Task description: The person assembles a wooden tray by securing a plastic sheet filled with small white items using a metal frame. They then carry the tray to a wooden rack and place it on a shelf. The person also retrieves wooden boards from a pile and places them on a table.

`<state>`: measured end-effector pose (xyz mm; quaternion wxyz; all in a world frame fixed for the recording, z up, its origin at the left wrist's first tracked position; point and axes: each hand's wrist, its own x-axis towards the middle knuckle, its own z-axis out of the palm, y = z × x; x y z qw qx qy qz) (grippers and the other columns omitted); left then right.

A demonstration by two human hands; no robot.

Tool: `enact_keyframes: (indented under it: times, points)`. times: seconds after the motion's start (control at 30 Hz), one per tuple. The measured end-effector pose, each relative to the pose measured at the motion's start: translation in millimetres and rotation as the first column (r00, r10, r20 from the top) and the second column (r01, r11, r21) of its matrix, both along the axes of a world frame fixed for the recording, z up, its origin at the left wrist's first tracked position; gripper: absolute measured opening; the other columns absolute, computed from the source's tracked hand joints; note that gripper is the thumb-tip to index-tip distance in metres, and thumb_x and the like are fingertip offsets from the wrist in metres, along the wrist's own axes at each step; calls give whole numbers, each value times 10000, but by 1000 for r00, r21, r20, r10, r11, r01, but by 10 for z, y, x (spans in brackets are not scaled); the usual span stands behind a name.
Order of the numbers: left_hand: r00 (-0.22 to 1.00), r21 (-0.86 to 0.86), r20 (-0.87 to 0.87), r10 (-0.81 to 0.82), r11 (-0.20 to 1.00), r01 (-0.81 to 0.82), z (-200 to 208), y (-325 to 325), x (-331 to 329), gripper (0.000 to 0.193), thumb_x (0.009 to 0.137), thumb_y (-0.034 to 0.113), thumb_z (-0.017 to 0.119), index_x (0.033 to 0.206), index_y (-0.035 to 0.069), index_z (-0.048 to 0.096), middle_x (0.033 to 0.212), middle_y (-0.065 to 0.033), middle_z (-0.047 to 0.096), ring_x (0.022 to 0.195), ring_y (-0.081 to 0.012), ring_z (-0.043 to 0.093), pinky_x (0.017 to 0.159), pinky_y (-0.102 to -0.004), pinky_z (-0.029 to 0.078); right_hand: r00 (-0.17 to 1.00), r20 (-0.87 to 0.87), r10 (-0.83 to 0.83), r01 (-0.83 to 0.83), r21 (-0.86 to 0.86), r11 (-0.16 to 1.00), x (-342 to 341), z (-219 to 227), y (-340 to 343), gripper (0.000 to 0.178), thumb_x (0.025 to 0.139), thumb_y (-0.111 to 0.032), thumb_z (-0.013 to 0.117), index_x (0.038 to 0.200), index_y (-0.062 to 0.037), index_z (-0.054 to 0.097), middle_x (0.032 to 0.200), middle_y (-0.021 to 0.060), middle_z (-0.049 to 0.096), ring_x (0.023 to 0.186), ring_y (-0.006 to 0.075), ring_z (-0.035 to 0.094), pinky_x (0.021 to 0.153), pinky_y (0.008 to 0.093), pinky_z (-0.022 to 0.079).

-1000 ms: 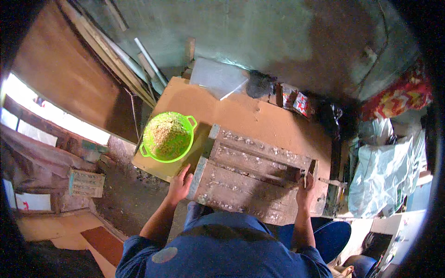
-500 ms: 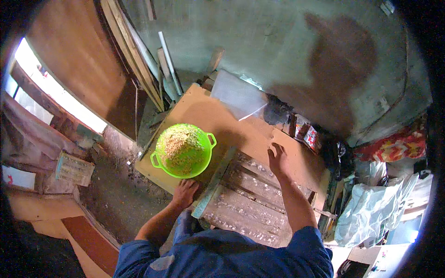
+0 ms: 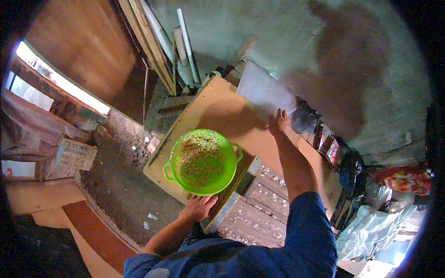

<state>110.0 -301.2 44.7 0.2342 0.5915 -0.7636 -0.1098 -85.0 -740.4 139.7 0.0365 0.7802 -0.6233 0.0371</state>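
Observation:
A bright green two-handled basin (image 3: 211, 181) holds small pale yellow and brownish pieces (image 3: 197, 147), heaped toward its far left side. My left hand (image 3: 200, 207) is at the basin's near rim, fingers spread, the fingertips partly hidden against or under it. Farther out on the right, my right hand (image 3: 279, 123) reaches over the tan board with its fingers extended. Its fingertips meet the near edge of a translucent, whitish flat plastic sheet (image 3: 265, 88); I cannot tell whether they press on it.
The basin sits on a tan board (image 3: 232, 123). Close to me lies a slatted wooden rack (image 3: 252, 215) dotted with pale bits. Planks and pipes (image 3: 183, 46) lean at the back left. Black bags (image 3: 351, 172) and clear plastic sheeting (image 3: 371, 227) are on the right.
My right hand has moved away from me, from above the board to the plastic sheet's edge. My left hand remains at the basin's near rim. The whole view has shifted.

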Motion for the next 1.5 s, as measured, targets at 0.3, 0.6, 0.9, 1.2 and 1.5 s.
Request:
enact_keyframes:
  times: [0.3,0.6,0.9,1.2,1.5]
  points:
    - [997,-121,-55,54,991,-61,50,-36,-50,367,735,193,632,1093,216,711,1220,-5,589,1115,-221,555,960,-406,440,985,169,37,-13,-141,990,-98,-212,-218,200,899,-251,504,863,-148,672,859,122,681,886,319,658,760,462,496]
    - [995,-89,-96,25,995,-33,1,-62,-109,373,746,173,621,1109,196,705,1249,-24,584,1188,-255,517,1008,-446,400,1000,2,27,-27,-81,996,-365,-11,-190,215,871,-230,554,1050,-125,611,1106,135,627,1015,348,596,822,456,507]
    - [998,-106,-44,38,993,-43,159,-87,-107,369,740,169,627,1100,187,704,1216,-36,590,1148,-250,533,995,-470,383,990,16,140,-136,-140,981,-617,-323,-359,412,773,-316,714,1115,-110,610,1117,125,617,1040,317,597,860,438,502]
    - [997,-76,-47,57,995,-60,158,-75,-106,362,759,157,607,1108,187,696,1186,-39,592,1133,-242,541,984,-467,384,996,88,-32,41,-101,994,-434,-140,-154,281,722,-281,741,913,-109,629,975,118,638,959,335,623,815,468,519]
    - [998,-123,-48,46,991,-51,130,-107,-160,386,764,171,596,1140,201,682,1206,-20,583,1142,-233,536,979,-462,392,997,8,74,-70,-255,965,-621,-82,-195,159,844,-72,519,995,-24,529,986,169,562,979,378,541,865,474,456]
